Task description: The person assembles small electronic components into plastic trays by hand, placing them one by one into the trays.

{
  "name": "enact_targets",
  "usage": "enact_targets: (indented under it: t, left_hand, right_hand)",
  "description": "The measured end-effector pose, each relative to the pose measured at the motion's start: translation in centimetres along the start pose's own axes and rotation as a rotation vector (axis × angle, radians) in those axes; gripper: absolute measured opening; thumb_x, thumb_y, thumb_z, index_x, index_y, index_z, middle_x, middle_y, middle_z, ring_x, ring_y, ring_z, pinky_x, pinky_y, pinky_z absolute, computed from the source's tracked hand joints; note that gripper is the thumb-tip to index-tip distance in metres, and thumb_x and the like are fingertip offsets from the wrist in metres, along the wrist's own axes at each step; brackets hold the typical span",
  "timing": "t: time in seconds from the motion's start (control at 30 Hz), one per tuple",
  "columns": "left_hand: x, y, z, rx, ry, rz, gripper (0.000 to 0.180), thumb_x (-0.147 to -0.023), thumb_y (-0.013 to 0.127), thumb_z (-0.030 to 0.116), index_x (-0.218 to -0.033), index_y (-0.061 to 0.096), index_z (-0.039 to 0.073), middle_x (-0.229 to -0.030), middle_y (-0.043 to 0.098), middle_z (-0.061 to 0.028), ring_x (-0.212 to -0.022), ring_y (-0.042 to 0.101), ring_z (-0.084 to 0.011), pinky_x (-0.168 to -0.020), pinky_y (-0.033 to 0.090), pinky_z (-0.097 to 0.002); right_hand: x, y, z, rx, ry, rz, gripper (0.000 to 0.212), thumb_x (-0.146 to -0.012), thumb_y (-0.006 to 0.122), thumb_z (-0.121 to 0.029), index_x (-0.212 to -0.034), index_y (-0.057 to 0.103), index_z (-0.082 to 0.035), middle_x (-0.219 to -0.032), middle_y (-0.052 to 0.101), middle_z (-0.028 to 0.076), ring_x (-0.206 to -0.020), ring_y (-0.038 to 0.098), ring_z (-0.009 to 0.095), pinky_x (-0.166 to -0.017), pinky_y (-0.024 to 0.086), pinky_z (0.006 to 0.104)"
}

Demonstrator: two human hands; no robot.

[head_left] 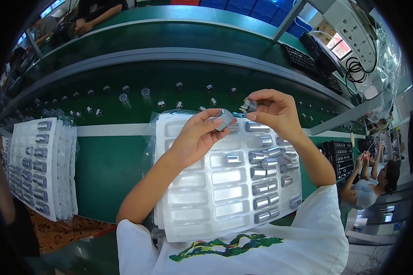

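My left hand [190, 140] is closed around a smooth silver-grey cylinder [224, 120], gripped between thumb and fingers and tilted. Close by on the right, my right hand [280, 113] pinches a small grey piece with metal prongs [249, 106], like a plug end. The two pieces are apart; a thin bluish strip shows between them, too small to make out. Both hands are over the far edge of a white plastic tray [188, 214]. Grey cylinders [264, 187] fill much of its right side, and a lone short one [233, 159] lies in the middle column.
A stack of similar trays [55, 183] with cylinders stands at the left. Beyond my tray, small pronged parts [161, 103] and two upright cylinders [145, 93] stand on a dark green surface [243, 75]. A grey rail [179, 53] crosses behind. A co-worker [371, 183] sits at the right.
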State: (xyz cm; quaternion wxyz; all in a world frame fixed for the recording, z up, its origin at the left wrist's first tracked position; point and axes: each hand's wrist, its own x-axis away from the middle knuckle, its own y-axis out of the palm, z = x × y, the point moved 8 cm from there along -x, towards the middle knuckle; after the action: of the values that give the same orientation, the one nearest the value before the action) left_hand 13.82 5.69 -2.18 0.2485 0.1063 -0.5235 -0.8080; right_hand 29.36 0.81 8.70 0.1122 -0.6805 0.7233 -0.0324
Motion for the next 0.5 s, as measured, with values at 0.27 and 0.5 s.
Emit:
enact_targets:
  t: [0.27, 0.5]
  left_hand:
    - [0.2, -0.5, 0.0, -0.136, -0.012, -0.022, 0.028, -0.096, 0.069, 0.01, -0.12, 0.062, -0.001, -0.108, 0.065, -0.0124, -0.085, 0.065, -0.0163, -0.079, 0.055, -0.0261]
    - [-0.2, -1.0, -0.1, -0.075, 0.05, -0.033, 0.026, -0.096, 0.07, 0.013, -0.117, 0.065, -0.001, -0.101, 0.067, -0.0097, -0.084, 0.066, -0.0156, -0.079, 0.056, -0.026]
  right_hand:
    - [-0.6, 3.5, -2.4, 0.389, -0.263, -0.245, 0.047, -0.074, 0.082, 0.005, -0.119, 0.07, 0.001, -0.11, 0.07, 0.014, -0.1, 0.069, 0.02, -0.085, 0.054, 0.0285]
    - [0.6, 4.3, -3.8, 0.729, -0.416, -0.136, 0.045, -0.072, 0.085, -0.007, -0.114, 0.072, -0.002, -0.105, 0.075, 0.011, -0.099, 0.071, 0.024, -0.086, 0.054, 0.031]
